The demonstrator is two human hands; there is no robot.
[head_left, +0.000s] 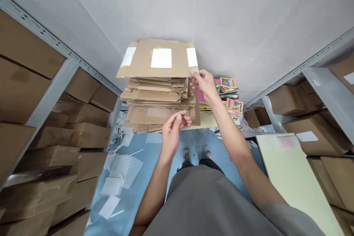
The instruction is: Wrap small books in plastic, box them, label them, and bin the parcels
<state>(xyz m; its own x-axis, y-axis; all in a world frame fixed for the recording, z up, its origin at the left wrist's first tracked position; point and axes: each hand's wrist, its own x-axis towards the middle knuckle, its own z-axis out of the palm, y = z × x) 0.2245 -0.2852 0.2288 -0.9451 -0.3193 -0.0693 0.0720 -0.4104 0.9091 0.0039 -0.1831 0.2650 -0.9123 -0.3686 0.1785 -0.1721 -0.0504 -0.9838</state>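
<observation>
I am standing over a tall stack of flattened cardboard boxes (pixel 159 92) rising against the far wall. My right hand (pixel 204 83) is pinching the right edge of the stack near its top, just under the top sheet with white labels. My left hand (pixel 173 131) is hovering released, fingers loosely curled, just beside the stack's near lower corner; I cannot tell whether it is touching. Colourful booklets (pixel 231 94) are lying right of the stack. Shelves of cartons (pixel 83 118) are flanking me.
</observation>
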